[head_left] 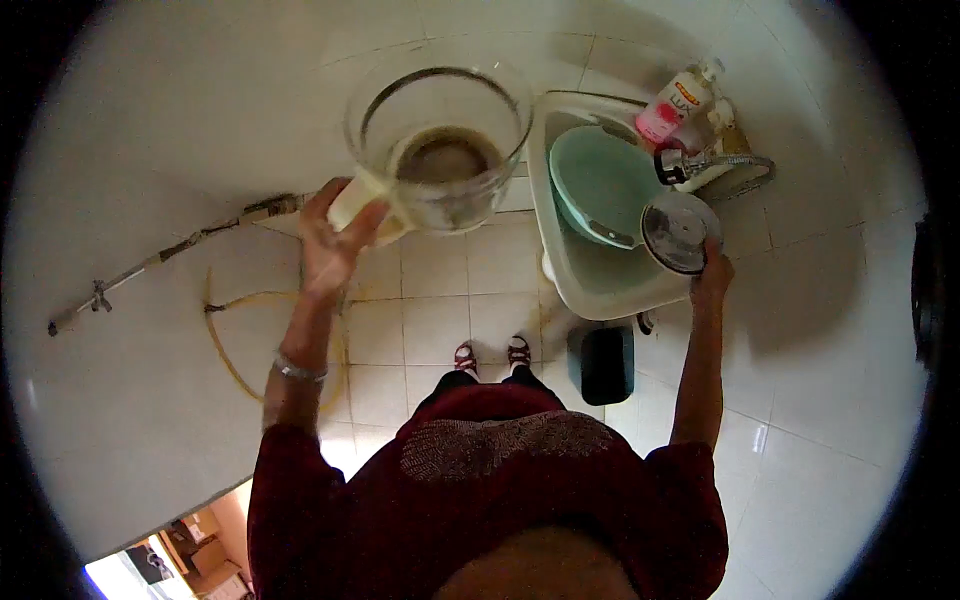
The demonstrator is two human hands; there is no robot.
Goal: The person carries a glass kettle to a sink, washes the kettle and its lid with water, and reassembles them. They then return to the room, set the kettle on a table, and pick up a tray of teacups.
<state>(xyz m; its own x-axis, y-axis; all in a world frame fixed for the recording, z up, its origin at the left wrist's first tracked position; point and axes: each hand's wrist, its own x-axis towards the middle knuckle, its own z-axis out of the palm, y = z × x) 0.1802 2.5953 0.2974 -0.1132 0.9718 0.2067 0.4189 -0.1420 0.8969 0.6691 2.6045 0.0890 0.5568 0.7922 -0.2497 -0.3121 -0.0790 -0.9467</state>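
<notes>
My left hand (pixel 335 240) is closed round the pale handle of a clear, wide-mouthed jug (pixel 440 200), raised up close to the camera on the left. Through its open top a brownish round base shows; I cannot tell whether that is dirt or the bottom itself. My right hand (pixel 712 272) grips the edge of a round grey lid (pixel 682 232) over the right side of the sink (pixel 600 290). Inside the sink rests a pale green basin (pixel 600 185), tilted. The lid is close to the basin's rim and apart from the jug.
A faucet (pixel 685 165) reaches over the sink, with a pink-and-white pump bottle (pixel 678 105) behind it. Below the sink stands a dark bin (pixel 603 365). Along the left run a wall pipe (pixel 180 245) and a yellow hose (pixel 225 350) near the tiled floor (pixel 435 325).
</notes>
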